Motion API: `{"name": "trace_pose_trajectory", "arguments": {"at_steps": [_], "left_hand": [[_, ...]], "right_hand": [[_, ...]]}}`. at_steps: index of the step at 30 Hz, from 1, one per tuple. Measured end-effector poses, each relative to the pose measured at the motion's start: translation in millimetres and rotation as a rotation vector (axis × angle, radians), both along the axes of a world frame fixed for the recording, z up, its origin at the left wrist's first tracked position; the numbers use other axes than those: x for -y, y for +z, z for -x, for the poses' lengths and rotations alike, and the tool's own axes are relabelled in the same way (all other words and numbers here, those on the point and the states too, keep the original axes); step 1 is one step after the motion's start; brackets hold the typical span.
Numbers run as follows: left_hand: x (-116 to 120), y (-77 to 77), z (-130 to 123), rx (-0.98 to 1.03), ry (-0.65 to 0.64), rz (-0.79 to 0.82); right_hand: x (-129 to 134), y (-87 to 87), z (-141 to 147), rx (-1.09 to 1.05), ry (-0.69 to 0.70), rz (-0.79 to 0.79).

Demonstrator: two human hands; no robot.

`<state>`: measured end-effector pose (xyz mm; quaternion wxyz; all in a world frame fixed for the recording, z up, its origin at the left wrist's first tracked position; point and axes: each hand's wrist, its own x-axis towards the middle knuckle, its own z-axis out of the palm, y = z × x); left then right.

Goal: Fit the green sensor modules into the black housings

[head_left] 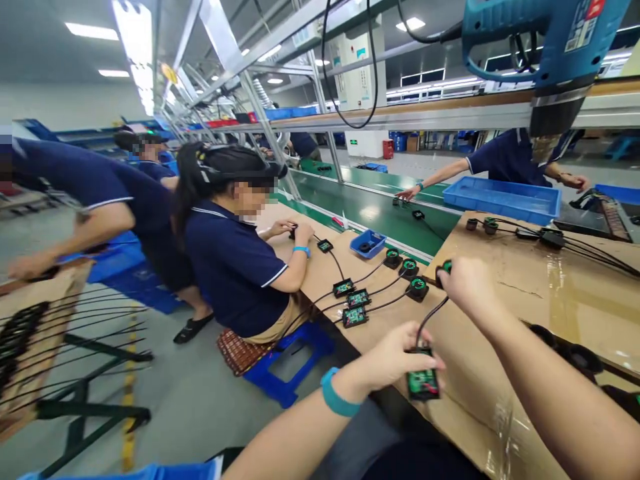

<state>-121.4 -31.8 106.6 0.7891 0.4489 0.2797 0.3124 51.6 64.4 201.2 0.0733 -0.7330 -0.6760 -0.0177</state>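
My left hand (pixel 400 360), with a teal band at the wrist, is closed on a black rectangular case with a green circuit board (pixel 423 381) showing inside. A black cable (pixel 431 312) runs up from it to a round black housing (pixel 442 272) with a green inside. My right hand (pixel 467 283) pinches that housing above the table. To the left on the brown tabletop lie several like assemblies: rectangular cases with boards (pixel 356 316), joined by cables to round housings (pixel 417 288).
A co-worker (pixel 235 247) sits at the left of the table, handling a small dark part. A small blue bin (pixel 368 245) stands near the green conveyor (pixel 370 210). Beyond it, another person reaches past a large blue tray (pixel 500 200). A blue power drill (pixel 550 60) hangs at upper right.
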Motion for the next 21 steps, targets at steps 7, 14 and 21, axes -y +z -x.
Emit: {"name": "trace_pose_trajectory", "arguments": {"at_steps": [7, 14, 21], "left_hand": [[-89, -53.3, 84, -0.881, 0.104, -0.498], [-89, -83.8, 54, -1.236, 0.485, -1.174], [-59, -82.9, -92, -0.582, 0.405, -0.622]], "right_hand": [[6, -101.8, 3, -0.156, -0.1, 0.186], [-52, -95.3, -58, -0.152, 0.043, 0.09], [-214, -77.6, -170, 0.079, -0.039, -0.028]]}}
